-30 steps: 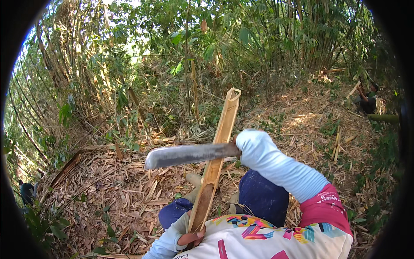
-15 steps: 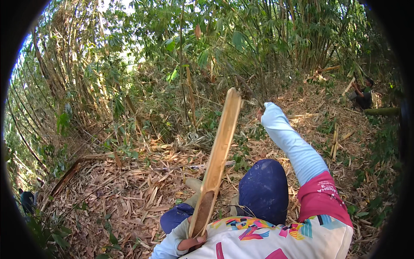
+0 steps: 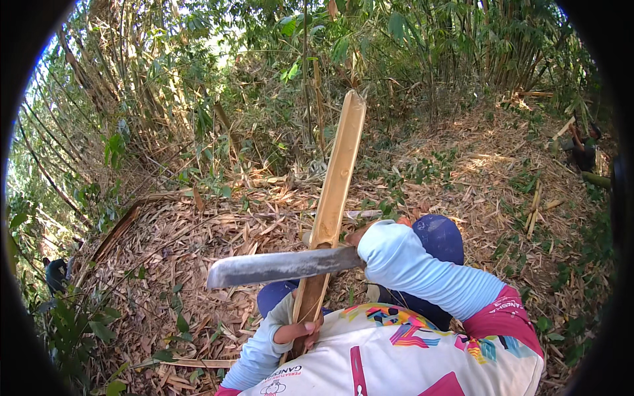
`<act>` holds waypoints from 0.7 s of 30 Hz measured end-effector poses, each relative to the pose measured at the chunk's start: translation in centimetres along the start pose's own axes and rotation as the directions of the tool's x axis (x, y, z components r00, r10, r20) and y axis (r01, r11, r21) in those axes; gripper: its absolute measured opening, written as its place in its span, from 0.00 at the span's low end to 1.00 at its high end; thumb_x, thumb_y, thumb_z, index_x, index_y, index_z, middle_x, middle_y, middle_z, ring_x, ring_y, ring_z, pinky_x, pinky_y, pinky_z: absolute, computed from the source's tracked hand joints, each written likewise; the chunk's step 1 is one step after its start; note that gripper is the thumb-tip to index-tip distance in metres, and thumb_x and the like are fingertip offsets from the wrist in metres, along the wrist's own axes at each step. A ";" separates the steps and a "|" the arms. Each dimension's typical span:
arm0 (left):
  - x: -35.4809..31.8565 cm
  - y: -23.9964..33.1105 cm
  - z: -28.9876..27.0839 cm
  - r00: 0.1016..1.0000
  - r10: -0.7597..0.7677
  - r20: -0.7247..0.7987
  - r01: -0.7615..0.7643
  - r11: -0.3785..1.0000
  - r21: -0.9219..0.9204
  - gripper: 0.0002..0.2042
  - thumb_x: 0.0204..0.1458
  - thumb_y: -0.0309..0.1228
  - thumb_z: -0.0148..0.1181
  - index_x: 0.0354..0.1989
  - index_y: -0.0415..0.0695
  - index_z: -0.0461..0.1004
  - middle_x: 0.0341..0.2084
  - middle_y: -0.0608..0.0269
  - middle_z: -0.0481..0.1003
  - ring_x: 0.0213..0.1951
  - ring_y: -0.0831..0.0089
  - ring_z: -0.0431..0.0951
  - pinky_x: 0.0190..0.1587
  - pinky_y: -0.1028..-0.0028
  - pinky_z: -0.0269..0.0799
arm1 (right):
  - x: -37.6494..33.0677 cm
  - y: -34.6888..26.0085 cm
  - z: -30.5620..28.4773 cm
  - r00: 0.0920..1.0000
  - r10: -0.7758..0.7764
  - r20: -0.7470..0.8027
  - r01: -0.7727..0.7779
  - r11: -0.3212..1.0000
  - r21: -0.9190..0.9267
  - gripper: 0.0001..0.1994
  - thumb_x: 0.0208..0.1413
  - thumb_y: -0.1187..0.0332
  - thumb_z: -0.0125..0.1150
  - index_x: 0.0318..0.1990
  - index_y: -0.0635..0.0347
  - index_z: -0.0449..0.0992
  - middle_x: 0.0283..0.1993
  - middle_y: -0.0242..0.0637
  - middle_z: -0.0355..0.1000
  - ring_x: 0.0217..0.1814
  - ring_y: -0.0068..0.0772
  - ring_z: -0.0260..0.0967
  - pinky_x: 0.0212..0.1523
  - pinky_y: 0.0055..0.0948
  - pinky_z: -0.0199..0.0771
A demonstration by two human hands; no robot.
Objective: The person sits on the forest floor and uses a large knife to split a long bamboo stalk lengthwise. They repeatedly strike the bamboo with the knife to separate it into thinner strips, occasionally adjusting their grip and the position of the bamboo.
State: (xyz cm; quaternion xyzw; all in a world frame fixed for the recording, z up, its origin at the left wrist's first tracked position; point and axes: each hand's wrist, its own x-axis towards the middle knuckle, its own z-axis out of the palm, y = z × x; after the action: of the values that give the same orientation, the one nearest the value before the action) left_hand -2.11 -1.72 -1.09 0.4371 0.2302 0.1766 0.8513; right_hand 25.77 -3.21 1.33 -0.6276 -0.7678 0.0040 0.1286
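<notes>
A split length of bamboo [image 3: 339, 171] leans upright in front of me, its hollow inner side toward me. Near its lower end, my left hand [image 3: 302, 332] is wrapped round it close to my body. My right hand [image 3: 356, 235], partly covered by a light blue sleeve, grips a machete [image 3: 284, 266] whose handle is hidden. The broad grey blade lies crosswise over the bamboo's hollow face, its tip pointing left. Whether the blade touches the bamboo, I cannot tell.
Dry bamboo leaves [image 3: 218, 264] cover the ground around my bent knees [image 3: 439, 236]. Split bamboo pieces [image 3: 533, 210] lie to the right. One person [image 3: 584, 148] sits at far right with a bamboo strip; a dark-clothed figure [image 3: 56, 274] is at far left. Bamboo clumps stand behind.
My right arm has swung from stretched out ahead on the right, down and inward, bringing the machete across the bamboo. My left hand keeps its hold. The view has shifted somewhat.
</notes>
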 end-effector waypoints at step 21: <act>-0.5 0.3 0.8 0.999 -0.028 -0.019 0.030 0.995 0.095 0.27 0.52 0.24 0.61 0.58 0.45 0.56 0.25 0.66 0.68 0.21 0.77 0.69 0.24 0.78 0.66 | 1.3 2.2 -1.3 0.993 0.043 -0.112 -0.030 0.993 0.112 0.04 0.43 0.71 0.63 0.28 0.58 0.77 0.27 0.47 0.74 0.30 0.52 0.76 0.33 0.42 0.77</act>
State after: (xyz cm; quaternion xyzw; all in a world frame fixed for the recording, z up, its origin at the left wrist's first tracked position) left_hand -2.14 -2.36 -0.28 0.4724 0.2520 0.1568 0.8299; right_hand 27.94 -1.67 2.42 -0.6327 -0.7462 0.0128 0.2069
